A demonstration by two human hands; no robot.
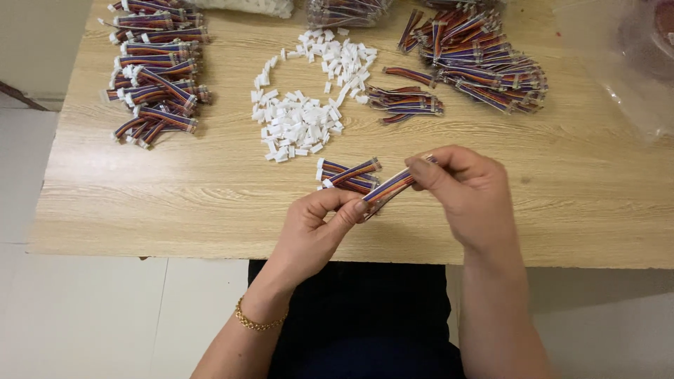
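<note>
A short ribbon cable (390, 186) of striped, many-coloured wires is held between both hands just above the near part of the wooden table (562, 196). Its long axis runs on a slant, from lower left near the person up to the right and away; the lower end sits at the left hand, the upper end at the right. The cable lies nearly flat in the air, a little bowed.

The left hand (316, 228) is closed on the lower end, thumb and forefinger pinched together over it, with the other fingers curled into the palm. A gold chain bracelet (258, 323) circles that wrist. The right hand (467, 193) is clamped on the upper end, the forefinger laid along the top of the cable and the thumb beneath; the very tip of the cable just shows past the fingers. Whether a connector is on either end cannot be told.

Just behind the left hand, on the table, lies a small bundle of cables (349, 174) with white ends. Further back sits a heap of white plastic connectors (302, 119), spread in a loose curve. To the right of it is a small loose group of cables (404, 102), and beyond that a large pile of cables (477, 60). At the far left corner are stacked cable bundles (156, 70) with white tips. A clear plastic bag (625, 63) lies at the far right edge.
</note>
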